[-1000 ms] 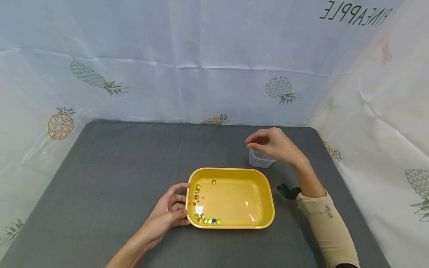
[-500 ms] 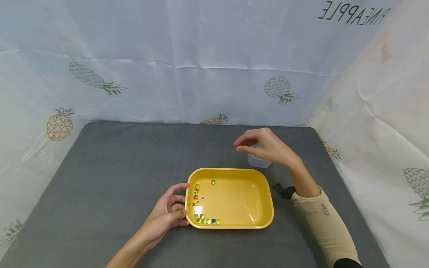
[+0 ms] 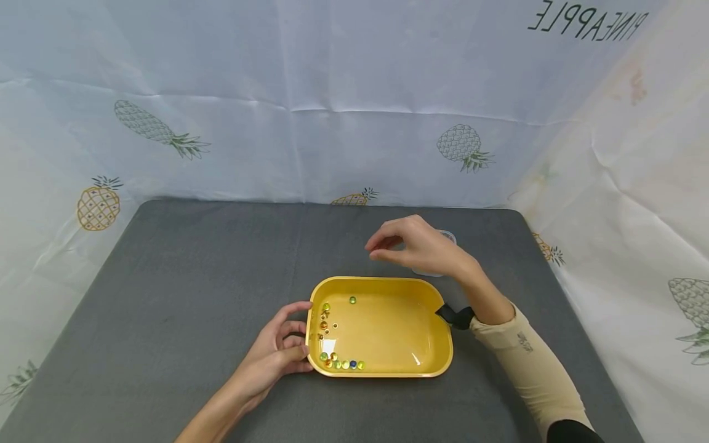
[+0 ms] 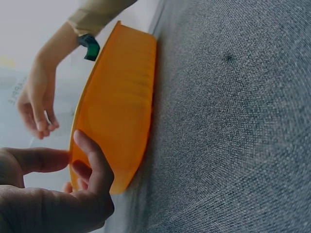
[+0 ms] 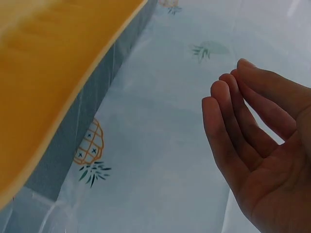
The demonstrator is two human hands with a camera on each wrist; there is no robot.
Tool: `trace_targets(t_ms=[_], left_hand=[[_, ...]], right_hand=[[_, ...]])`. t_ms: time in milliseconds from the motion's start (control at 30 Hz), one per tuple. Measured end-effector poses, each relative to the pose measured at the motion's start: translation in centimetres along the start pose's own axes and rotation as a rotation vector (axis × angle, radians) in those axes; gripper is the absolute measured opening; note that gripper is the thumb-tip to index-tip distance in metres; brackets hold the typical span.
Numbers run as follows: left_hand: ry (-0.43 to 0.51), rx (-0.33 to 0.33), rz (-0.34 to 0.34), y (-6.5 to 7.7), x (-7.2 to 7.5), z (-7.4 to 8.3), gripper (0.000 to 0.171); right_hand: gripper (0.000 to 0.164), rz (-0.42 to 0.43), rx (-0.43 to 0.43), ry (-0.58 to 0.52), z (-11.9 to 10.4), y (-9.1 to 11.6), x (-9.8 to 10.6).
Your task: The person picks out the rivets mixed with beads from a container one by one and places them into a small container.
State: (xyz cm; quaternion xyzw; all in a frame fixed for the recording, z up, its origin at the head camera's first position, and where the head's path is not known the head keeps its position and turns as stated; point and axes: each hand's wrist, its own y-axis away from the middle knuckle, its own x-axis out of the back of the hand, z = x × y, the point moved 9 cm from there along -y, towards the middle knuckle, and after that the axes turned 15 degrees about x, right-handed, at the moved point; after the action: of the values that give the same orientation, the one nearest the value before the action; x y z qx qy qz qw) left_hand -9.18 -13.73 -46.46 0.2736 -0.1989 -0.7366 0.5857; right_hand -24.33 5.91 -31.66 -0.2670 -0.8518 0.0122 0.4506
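Observation:
My left hand (image 3: 277, 347) grips the left rim of a yellow tray (image 3: 388, 332), its thumb and fingers at the wall in the left wrist view. Inside lie several glass marbles along the left and near sides, among them a green marble (image 3: 352, 300), a blue marble (image 3: 353, 365) and an orange marble (image 3: 324, 325). Small gold bead-like pieces (image 3: 335, 326) lie near them. Above the table, beyond the tray's far rim, my right hand (image 3: 412, 246) has loosely bent fingers with nothing visible between them. It mostly hides a small clear container (image 3: 447, 235) behind it.
A grey cloth (image 3: 194, 295) covers the table. White curtains (image 3: 365, 74) printed with pineapples stand at its back and sides. A dark strap (image 3: 456, 316) hangs at the right wrist, overlapping the tray's right rim in the head view.
My right hand has moved left from over the clear container, now covering most of it from view. The left hand and the tray have stayed in place.

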Motion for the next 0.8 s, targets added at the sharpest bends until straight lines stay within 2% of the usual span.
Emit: trace_targets(t_ms=[333,800], left_hand=[[0.003,0.007,0.004,0.0,0.1,0.0,0.079],[0.010,0.011,0.001,0.0,0.1,-0.1,0.079]], right_hand=[[0.015,-0.097,0.080,-0.017,-0.6,-2.1,-3.1],[0.017,-0.238,0.112,-0.107,-0.7,-3.4,-7.1]])
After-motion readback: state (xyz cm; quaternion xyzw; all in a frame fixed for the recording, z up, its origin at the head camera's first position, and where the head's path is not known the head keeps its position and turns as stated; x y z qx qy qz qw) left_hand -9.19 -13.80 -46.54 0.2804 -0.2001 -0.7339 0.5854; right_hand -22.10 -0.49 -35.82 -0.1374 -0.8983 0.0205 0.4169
